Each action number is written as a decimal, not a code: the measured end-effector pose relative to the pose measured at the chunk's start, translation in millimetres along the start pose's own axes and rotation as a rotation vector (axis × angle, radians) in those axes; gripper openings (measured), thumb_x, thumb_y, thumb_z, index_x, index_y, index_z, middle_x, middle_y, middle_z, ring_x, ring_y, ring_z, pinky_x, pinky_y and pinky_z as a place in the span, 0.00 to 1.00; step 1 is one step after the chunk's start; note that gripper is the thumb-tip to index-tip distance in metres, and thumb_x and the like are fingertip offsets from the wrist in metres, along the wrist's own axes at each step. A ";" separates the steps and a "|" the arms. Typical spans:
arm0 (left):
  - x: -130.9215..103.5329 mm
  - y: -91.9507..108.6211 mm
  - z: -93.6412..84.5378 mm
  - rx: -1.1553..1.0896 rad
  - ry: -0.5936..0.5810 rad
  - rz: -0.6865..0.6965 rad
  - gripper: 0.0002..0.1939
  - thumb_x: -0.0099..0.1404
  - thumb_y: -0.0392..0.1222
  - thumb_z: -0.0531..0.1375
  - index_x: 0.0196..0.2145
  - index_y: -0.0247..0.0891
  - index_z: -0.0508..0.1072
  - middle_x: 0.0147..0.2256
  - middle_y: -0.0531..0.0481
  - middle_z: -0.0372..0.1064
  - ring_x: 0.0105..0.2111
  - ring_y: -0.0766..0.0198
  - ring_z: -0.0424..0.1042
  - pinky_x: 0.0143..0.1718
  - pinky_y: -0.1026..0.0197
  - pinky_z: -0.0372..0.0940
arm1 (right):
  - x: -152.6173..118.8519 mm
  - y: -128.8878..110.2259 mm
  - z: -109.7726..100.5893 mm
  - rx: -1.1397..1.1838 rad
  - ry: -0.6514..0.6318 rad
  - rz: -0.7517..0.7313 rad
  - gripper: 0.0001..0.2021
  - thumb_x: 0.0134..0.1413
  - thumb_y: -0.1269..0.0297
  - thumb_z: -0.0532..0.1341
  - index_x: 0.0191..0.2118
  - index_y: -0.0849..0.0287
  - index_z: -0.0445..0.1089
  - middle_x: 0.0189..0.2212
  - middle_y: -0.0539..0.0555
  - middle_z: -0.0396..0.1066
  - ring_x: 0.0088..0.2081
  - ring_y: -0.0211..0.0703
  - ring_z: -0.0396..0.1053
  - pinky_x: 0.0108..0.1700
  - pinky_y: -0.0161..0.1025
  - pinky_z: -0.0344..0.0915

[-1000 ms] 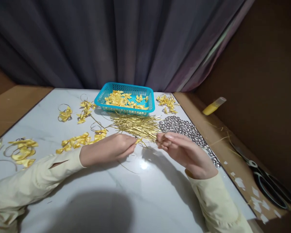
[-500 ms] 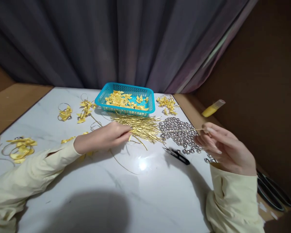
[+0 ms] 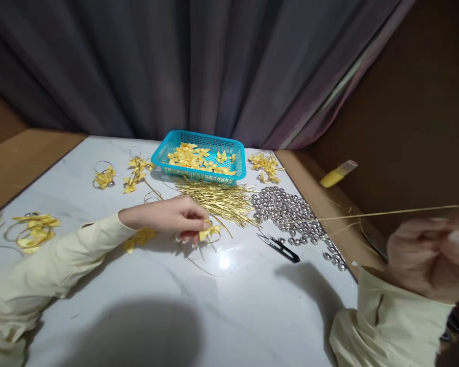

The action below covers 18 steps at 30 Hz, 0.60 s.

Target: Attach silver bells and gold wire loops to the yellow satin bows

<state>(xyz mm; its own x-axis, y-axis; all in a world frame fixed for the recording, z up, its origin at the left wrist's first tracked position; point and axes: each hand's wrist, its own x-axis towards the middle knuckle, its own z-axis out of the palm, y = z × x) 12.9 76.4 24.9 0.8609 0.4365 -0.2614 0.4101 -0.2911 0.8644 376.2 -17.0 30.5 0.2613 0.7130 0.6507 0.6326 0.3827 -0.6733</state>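
Near the middle of the table, my left hand [image 3: 178,216] pinches a yellow ribbon flower [image 3: 210,232] with a thin loop beside it. My right hand [image 3: 428,255], somewhat blurred, is raised at the right edge. A thin gold cord [image 3: 378,214] runs from its pinched fingers leftward across the beads. Behind my left hand lies a pile of cut gold cords [image 3: 225,201]. Shiny silver beads [image 3: 283,211] are heaped to the right of that pile. Black thread snips [image 3: 281,248] lie in front of the beads.
A blue basket [image 3: 199,176] of yellow ribbon flowers stands at the back. More flower pieces lie at left [image 3: 36,232], back left [image 3: 105,176] and back right [image 3: 265,165]. A yellow tube with a clear cap [image 3: 338,174] is on the right ledge, beside the brown wall.
My right hand has swung right and towards me, drawing the gold cord out long. My left hand has come slightly nearer, with the yellow flower now showing more plainly at its fingertips.
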 end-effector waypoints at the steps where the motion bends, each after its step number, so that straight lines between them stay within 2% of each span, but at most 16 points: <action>1: 0.6 0.0 1.3 -0.083 -0.046 -0.019 0.15 0.68 0.42 0.52 0.27 0.34 0.71 0.20 0.53 0.69 0.18 0.71 0.65 0.22 0.70 0.60 | 2.1 -4.8 2.9 0.066 0.027 -0.006 0.27 0.53 0.61 0.51 0.56 0.24 0.53 0.61 0.34 0.51 0.66 0.44 0.38 0.60 0.57 0.46; 3: 1.6 -1.2 3.9 -0.224 -0.119 -0.043 0.14 0.67 0.43 0.53 0.27 0.34 0.72 0.21 0.51 0.70 0.17 0.71 0.65 0.20 0.70 0.60 | 6.1 -14.8 7.0 0.161 0.017 -0.008 0.25 0.50 0.63 0.55 0.53 0.25 0.61 0.61 0.31 0.51 0.67 0.45 0.32 0.64 0.58 0.39; 5: 2.1 -3.6 5.8 -0.322 -0.176 -0.040 0.14 0.66 0.43 0.55 0.27 0.34 0.72 0.20 0.51 0.71 0.16 0.72 0.64 0.18 0.70 0.59 | 8.3 -23.7 8.6 0.174 -0.032 0.001 0.23 0.56 0.63 0.51 0.54 0.27 0.61 0.62 0.31 0.49 0.67 0.45 0.34 0.65 0.59 0.36; 8: 2.4 -7.5 6.9 -0.413 -0.234 -0.020 0.13 0.66 0.40 0.56 0.26 0.34 0.73 0.19 0.51 0.71 0.14 0.73 0.62 0.18 0.71 0.58 | 7.1 -33.3 9.4 0.191 -0.056 0.051 0.21 0.62 0.63 0.46 0.54 0.31 0.61 0.62 0.35 0.50 0.66 0.45 0.39 0.65 0.60 0.36; 10: 2.4 -9.4 7.0 -0.456 -0.264 -0.003 0.12 0.65 0.40 0.57 0.25 0.34 0.73 0.19 0.51 0.71 0.14 0.73 0.62 0.18 0.71 0.58 | 4.7 -36.0 11.3 0.242 -0.046 0.061 0.20 0.58 0.64 0.53 0.54 0.35 0.64 0.62 0.40 0.53 0.66 0.47 0.41 0.65 0.58 0.38; 13: 2.3 -10.4 7.2 -0.510 -0.295 0.023 0.12 0.65 0.39 0.57 0.26 0.35 0.75 0.18 0.52 0.70 0.14 0.73 0.62 0.17 0.71 0.58 | 2.5 -34.9 16.9 0.315 -0.042 0.042 0.26 0.49 0.70 0.61 0.55 0.42 0.65 0.60 0.46 0.57 0.65 0.51 0.45 0.65 0.55 0.43; 18: 2.0 -11.0 7.8 -0.570 -0.299 0.060 0.11 0.65 0.39 0.57 0.27 0.37 0.76 0.16 0.52 0.67 0.14 0.70 0.64 0.15 0.69 0.57 | 4.2 -30.6 26.8 0.349 0.026 0.053 0.23 0.50 0.73 0.62 0.52 0.48 0.69 0.56 0.51 0.64 0.59 0.51 0.58 0.62 0.54 0.53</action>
<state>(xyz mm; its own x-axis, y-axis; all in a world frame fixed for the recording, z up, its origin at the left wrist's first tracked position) 12.5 73.9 11.5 0.9579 0.1535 -0.2427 0.2051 0.2259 0.9523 338.4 -10.0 44.4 0.3081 0.7239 0.6172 0.3315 0.5265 -0.7829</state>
